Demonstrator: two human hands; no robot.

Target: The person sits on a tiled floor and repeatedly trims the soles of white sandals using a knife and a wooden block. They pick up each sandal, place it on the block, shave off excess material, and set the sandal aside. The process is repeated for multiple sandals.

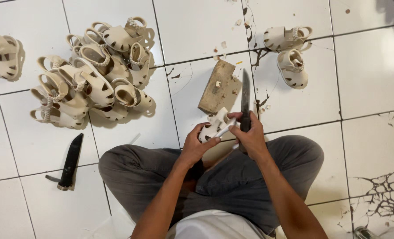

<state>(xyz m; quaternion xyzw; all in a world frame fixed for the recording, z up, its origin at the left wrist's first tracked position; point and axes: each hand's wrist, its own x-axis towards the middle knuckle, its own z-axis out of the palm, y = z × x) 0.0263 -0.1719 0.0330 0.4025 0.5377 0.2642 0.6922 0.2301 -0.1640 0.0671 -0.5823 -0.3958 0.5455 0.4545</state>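
1. Left hand [196,146]: closed around a small cream-coloured moulded plastic sandal [214,126], held just above the lap of the seated person's grey trousers [139,172], over the white tiled floor [197,26].
2. Right hand [250,137]: gripped around the handle of a long dark-bladed knife [245,99]. The blade's long axis runs away from the body toward the far edge of the floor, its tip lying beside the wooden block.
3. Key relation: the sandal sits directly left of the knife, touching or nearly touching the blade's lower part; both hands meet at this point, the left one carrying the sandal. A pale strip of the sandal projects toward the right hand's fingers.
4. Worn rectangular brown wooden block [218,86]: on the floor just beyond the hands, with pale trimmings scattered around it.
5. Heap of matching cream sandals [95,75]: well apart, toward the far left; one single sandal [3,55] lies at the left edge.
6. Pair of cream sandals [290,51]: set apart toward the far right.
7. Black knife sheath [70,161]: on the floor beside the left knee.
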